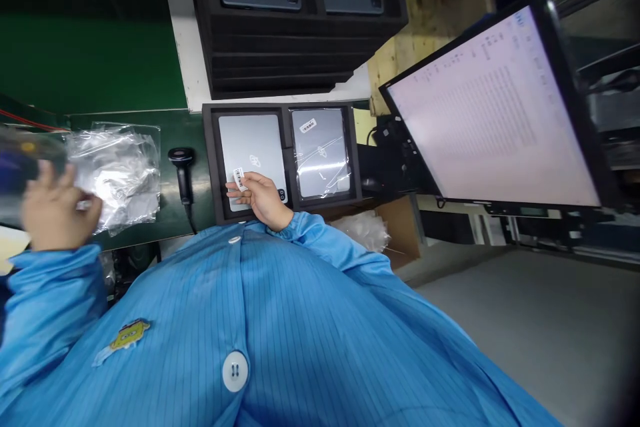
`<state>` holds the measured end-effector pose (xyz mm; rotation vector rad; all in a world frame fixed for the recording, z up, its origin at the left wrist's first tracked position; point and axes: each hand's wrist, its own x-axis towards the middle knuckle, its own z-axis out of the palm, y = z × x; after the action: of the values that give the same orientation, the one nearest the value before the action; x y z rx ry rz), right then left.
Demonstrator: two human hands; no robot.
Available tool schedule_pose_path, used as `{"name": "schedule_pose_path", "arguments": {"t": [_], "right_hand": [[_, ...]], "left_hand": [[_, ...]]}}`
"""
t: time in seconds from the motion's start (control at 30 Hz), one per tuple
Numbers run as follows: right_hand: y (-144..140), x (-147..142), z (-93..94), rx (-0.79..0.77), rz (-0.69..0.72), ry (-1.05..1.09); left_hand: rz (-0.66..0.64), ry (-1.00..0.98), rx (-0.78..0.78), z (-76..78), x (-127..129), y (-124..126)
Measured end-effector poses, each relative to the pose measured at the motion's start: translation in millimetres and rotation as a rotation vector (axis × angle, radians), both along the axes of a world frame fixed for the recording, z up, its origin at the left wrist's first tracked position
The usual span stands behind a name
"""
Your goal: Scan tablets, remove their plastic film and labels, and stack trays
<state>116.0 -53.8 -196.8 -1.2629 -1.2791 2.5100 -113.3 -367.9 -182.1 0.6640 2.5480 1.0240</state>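
Note:
My right hand (pixel 265 199) is over the lower part of a silver tablet (pixel 253 137), pinching a small white barcode label (pixel 239 179) between thumb and finger. That tablet lies back up in the left compartment of a black foam tray (pixel 214 167). Beside it, in the right compartment, a second tablet (pixel 320 153) sits in clear plastic and bears a barcode label (pixel 308 126). At far left my left hand (pixel 60 210) is raised and smeared by motion. Its thumb and forefinger curl together while the other fingers stand apart; anything between them cannot be made out.
Clear plastic bags (pixel 117 173) are piled beside my left hand. A black barcode scanner (pixel 183 177) stands between them and the tray. Behind are stacked foam trays (pixel 295 47) with tablets. A monitor (pixel 475 107) leans in at right, above an open cardboard box (pixel 400 227).

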Motion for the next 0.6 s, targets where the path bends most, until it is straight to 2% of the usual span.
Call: {"name": "schedule_pose_path", "arguments": {"t": [0.07, 0.13, 0.2, 0.27, 0.33, 0.4, 0.43, 0.47, 0.5, 0.53, 0.6], "right_hand": [[1.8, 0.7, -2.0, 0.052, -0.040, 0.003], [7.6, 4.3, -4.1, 0.158, -0.093, -0.018], [18.3, 11.6, -5.0, 0.295, -0.126, -0.054], [33.3, 22.6, -4.1, 0.411, -0.124, -0.087], [50.1, 35.3, -2.1, 0.479, -0.101, -0.122], [66.0, 47.4, -0.1, 0.525, -0.095, -0.175], [72.7, 52.8, 0.6, 0.548, -0.097, -0.199], [78.5, 57.5, 0.9, 0.570, -0.101, -0.218], [83.3, 61.8, 1.1, 0.591, -0.107, -0.230], [87.3, 65.6, 1.1, 0.608, -0.114, -0.240], [93.7, 72.2, 1.1, 0.623, -0.117, -0.260]], "left_hand": [[0.000, -0.123, -0.123, -35.1, 16.2, 18.9], [0.057, -0.291, -0.169, -63.6, 28.5, 32.6], [0.090, -0.359, -0.176, -74.2, 34.2, 42.9], [0.086, -0.297, -0.154, -64.9, 37.3, 59.0], [0.055, -0.168, -0.043, -44.4, 45.3, 90.0], [-0.117, -0.159, 0.141, -25.6, 62.2, 136.5], [-0.282, -0.277, 0.223, -20.0, 72.9, 163.2], [-0.427, -0.405, 0.272, -17.4, 84.1, 190.1], [-0.516, -0.471, 0.305, -17.5, 94.5, 215.9], [-0.588, -0.525, 0.326, -19.4, 103.5, 239.5], [-0.654, -0.544, 0.358, -25.1, 115.0, 278.4]]}}
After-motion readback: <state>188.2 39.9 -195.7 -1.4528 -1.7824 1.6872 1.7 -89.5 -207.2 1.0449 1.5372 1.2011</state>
